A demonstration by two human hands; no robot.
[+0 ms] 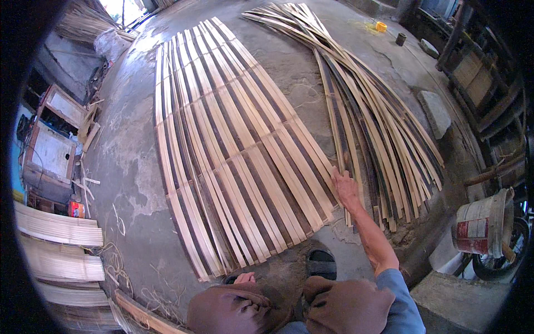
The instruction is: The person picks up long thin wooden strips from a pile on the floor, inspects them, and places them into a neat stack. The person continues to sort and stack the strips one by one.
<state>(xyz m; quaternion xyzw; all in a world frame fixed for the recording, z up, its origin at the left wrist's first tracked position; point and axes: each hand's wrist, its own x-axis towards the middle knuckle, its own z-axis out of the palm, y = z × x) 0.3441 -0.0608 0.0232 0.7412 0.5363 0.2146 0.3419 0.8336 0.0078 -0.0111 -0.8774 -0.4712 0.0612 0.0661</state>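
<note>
Flat bamboo strips lie side by side on the floor in front of me, pale ones alternating with dark ones, with thin crosswise lines at intervals. To their right is a loose, fanned heap of long bamboo strips. My right hand reaches out between the two, its fingers closed on a bamboo strip at the near right edge of the laid-out row. Only part of my left hand shows, low beside my knee near the row's near end; its fingers are mostly hidden.
Bundles of pale strips are stacked at the lower left, near wooden frames. A white bucket stands at the right in front of a wheel. A stone block and a yellow container sit beyond the heap.
</note>
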